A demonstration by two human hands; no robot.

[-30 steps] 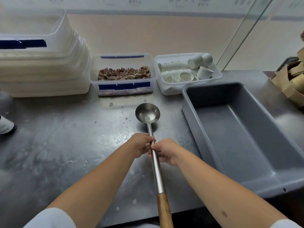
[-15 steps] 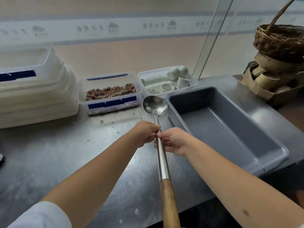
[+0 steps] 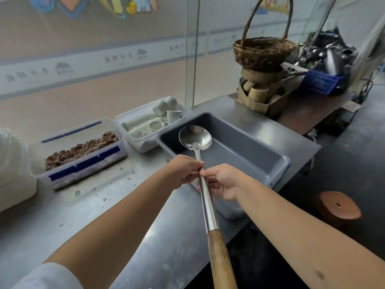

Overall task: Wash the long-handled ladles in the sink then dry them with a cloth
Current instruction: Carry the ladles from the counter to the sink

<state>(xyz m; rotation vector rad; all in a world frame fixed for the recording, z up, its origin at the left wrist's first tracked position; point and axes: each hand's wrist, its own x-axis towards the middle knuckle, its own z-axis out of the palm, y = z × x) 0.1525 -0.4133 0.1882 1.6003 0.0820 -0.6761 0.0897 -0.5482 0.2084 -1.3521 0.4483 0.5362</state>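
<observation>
My left hand point(image 3: 183, 171) and my right hand point(image 3: 224, 181) both pinch the thin metal neck of the ladle point(image 3: 205, 184), fingers closed around it. The bowl points to 12 o'clock and hangs over the gray tub point(image 3: 260, 161). The wooden handle runs back to 6 o'clock, toward me. I think the ladle is hard, stiff and a bit heavy at the far end. The steel looks smooth and may slip when wet, so the wood is the better place to hold.
</observation>
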